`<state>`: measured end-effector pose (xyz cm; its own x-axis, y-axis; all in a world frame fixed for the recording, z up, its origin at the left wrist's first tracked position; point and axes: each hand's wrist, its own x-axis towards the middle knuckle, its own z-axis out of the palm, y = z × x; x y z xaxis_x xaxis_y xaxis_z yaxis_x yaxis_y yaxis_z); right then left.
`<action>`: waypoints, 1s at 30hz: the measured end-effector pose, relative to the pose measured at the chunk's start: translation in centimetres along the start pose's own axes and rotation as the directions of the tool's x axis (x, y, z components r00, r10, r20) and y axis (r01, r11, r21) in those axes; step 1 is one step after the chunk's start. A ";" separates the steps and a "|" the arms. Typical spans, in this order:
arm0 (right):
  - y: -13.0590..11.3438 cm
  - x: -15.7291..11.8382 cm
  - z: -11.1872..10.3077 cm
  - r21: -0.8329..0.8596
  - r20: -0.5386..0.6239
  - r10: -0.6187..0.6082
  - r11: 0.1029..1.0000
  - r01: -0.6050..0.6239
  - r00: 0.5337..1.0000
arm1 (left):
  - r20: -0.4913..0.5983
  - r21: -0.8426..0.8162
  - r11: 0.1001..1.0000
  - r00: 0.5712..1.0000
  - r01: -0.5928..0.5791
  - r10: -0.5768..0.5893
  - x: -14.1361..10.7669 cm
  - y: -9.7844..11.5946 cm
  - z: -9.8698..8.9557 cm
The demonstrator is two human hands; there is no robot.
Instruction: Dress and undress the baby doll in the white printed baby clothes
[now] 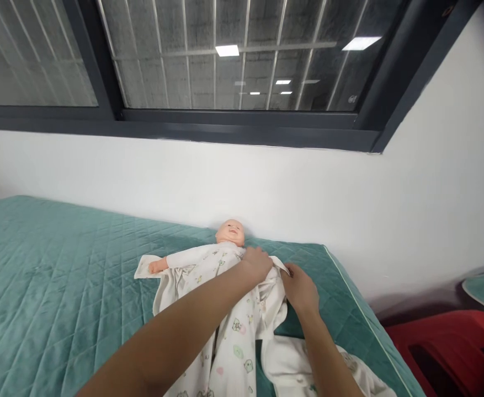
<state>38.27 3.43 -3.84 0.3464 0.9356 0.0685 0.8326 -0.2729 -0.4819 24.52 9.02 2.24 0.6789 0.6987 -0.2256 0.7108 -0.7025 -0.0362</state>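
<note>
A baby doll (230, 232) lies face up on the bed, its head by the wall. It wears a white printed baby suit (237, 331). Beneath it is spread a white baby jacket (165, 295), one sleeve lying out to the left under the doll's bare hand (158, 266). My left hand (258, 263) is closed on the jacket cloth by the doll's shoulder on the right; its fingertips are partly hidden. With thumb and fingers, my right hand (300, 288) pinches the edge of the jacket's right sleeve. The doll's arm on that side cannot be seen.
Another white printed garment (287, 361) lies at the lower right, partly under my right forearm. A green quilted cover (59, 286) spreads over the bed. Behind are a white wall (142, 176) and a dark window frame (242, 131). A red chair (452, 336) stands right of the bed.
</note>
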 end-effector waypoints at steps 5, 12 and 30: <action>0.7 0.3 -1.2 0.076 0.046 0.063 0.995 -0.066 0.997 | 0.049 0.000 0.998 0.996 0.069 -0.068 -0.5 -2.9 -1.5; 0.6 0.5 -1.1 0.047 0.112 0.094 0.994 -0.099 0.989 | 0.125 -0.013 0.998 0.990 0.063 -0.061 0.2 -1.6 -1.0; 2.8 1.2 0.6 0.158 0.071 0.033 0.987 -0.043 0.997 | -0.064 0.071 0.993 0.994 0.092 -0.087 0.3 0.4 -1.0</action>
<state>40.74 3.93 -5.61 0.3419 0.9397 -0.0090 0.7382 -0.2745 -0.6162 25.16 9.06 3.18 0.6248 0.7644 -0.1588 0.7551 -0.6434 -0.1262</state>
